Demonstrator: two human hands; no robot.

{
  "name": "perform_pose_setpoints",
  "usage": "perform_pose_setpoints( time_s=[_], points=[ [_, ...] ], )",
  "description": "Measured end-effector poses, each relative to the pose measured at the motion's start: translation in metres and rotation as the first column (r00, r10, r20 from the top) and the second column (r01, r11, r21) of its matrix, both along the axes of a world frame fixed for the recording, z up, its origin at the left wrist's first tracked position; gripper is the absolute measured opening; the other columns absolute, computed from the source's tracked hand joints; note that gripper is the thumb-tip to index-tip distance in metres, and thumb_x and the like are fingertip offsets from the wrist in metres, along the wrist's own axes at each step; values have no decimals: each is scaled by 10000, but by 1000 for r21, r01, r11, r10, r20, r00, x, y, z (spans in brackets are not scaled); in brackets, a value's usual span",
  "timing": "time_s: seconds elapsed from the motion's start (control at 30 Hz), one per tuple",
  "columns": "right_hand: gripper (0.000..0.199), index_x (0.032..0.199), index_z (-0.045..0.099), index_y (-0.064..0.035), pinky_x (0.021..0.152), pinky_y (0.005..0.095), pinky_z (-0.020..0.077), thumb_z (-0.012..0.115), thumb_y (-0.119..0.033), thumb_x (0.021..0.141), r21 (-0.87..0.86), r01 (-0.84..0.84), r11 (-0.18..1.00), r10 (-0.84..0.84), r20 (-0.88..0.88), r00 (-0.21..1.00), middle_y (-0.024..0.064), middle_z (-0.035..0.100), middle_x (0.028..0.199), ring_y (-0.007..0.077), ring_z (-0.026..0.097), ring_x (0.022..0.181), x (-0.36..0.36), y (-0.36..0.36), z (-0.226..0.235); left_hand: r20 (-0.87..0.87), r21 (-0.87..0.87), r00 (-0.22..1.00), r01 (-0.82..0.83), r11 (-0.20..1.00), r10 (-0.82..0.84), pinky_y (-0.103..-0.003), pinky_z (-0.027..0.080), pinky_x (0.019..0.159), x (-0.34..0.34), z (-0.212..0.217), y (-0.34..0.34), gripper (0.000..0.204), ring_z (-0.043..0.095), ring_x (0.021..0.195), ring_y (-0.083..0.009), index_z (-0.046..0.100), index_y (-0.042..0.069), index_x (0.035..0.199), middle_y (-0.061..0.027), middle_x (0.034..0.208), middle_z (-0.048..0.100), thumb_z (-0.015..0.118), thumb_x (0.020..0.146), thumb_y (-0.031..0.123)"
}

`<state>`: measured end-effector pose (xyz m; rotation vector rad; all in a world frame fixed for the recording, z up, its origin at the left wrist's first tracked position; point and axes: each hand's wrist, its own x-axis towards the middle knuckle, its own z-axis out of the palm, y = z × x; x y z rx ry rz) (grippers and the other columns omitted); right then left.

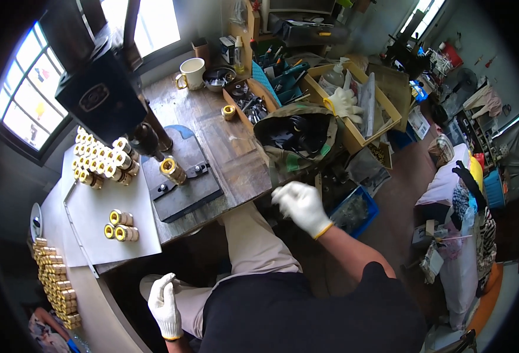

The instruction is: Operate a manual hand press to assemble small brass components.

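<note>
Along the windows, a wooden counter [227,165]; at its left, a black press [100,94], head and spindle overhanging. On the counter's left part, a pale sheet [91,215]; at the right end, a camouflage bag [299,167], open, with dark contents. Beneath the spindle, a dark plate [190,199] with two bolted clamps. Lower, past the bag, a blue bin [372,205]. Off the counter's front edge, near bag and bin, the right hand [303,206], white-gloved, fingers loosely curled: grip fairly narrow, nothing visible in it, impossible to tell what the palm hides. Low by the person's knee, the left hand [165,309], likewise gloved, fingers bent: grip narrow, contents impossible to tell. At the counter's back, a white mug [192,73]. Smallest, the brass fittings: one fitting [172,169] on the plate, between the clamps; three fittings [121,226] grouped on the sheet's near part; close-set rows of fittings [103,157] farther back, beside the press.
</note>
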<state>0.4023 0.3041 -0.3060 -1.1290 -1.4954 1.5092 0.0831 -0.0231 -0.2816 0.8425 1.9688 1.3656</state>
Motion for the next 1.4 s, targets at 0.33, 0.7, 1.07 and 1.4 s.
perform_pose_setpoints(
  time_s=[0.33, 0.7, 1.07, 1.4],
  points=[
    [405, 800, 719, -83, 538, 281, 520, 750, -305, 1138, -168, 303, 938, -339, -263, 903, 43, 720, 681, 122, 630, 526, 4, 53, 14, -7, 52, 992, 125, 991, -125, -312, 637, 943, 4, 11, 28, 224, 771, 1046, -170, 793, -44, 1291, -105, 1189, 772, 652, 1117, -27],
    [453, 1125, 804, 5, 603, 283, 544, 651, -415, 1202, -144, 117, 983, -154, -282, 947, 36, 701, 705, 133, 656, 596, -1, 30, 11, 10, 69, 991, 134, 989, -135, -318, 631, 947, 0, 3, 20, 235, 771, 1039, -180, 797, -47, 1295, -118, 1181, 776, 656, 1109, -23],
    [184, 1131, 842, 32, 780, 324, 622, 866, -107, 1012, 412, -434, 802, 341, 281, 897, 112, 827, 950, 150, 783, 844, -94, -35, 61, -350, 131, 928, 184, 974, -128, -392, 623, 894, 5, 10, 24, 187, 781, 998, -323, 818, 35, 1225, -144, 1113, 796, 784, 1079, 146],
    [320, 1193, 797, 17, 765, 310, 599, 916, -191, 981, 682, -140, 718, 61, 138, 989, 108, 746, 965, 144, 708, 806, -187, 14, 86, -235, 165, 972, 25, 986, 15, -361, 614, 827, -5, -4, -12, 182, 775, 923, -268, 830, 10, 1224, -138, 1049, 796, 798, 1061, 83]
  ],
)
